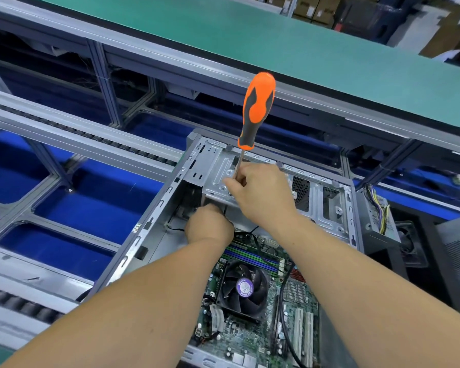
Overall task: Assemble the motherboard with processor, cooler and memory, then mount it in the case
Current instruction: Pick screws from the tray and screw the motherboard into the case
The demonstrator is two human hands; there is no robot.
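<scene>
A: Entry, taken from the near edge outward. Landmark: the open grey sheet-metal computer case point(154, 216), lying on its side.

B: Nearest contents noted?

A: The green motherboard point(252, 333) is seen seated on the floor of the case. The black finned cooler with a purple-labelled fan point(243, 289) is mounted on it, and the blue and green memory slots point(252, 257) are found just beyond the cooler. A black cable point(283, 309) is draped across the board to the right of the fan.

B: Hands?

A: The left hand point(210, 227) is reached into the case beyond the memory slots, beneath the silver drive cage point(215, 168); its fingers are curled downward, but whether anything is held cannot be told. The right hand point(263, 195) is positioned over the drive cage, fingers and thumb pinched round the metal shaft of the orange-and-grey-handled screwdriver point(258, 110), which is held upright, handle uppermost.

B: Outside the case?

A: A grey power supply with coloured wires point(377, 213) is recorded just right of the case. A roller conveyor rail point(91, 134) lies to its left. A green-topped bench point(250, 41) is seen beyond it.
</scene>
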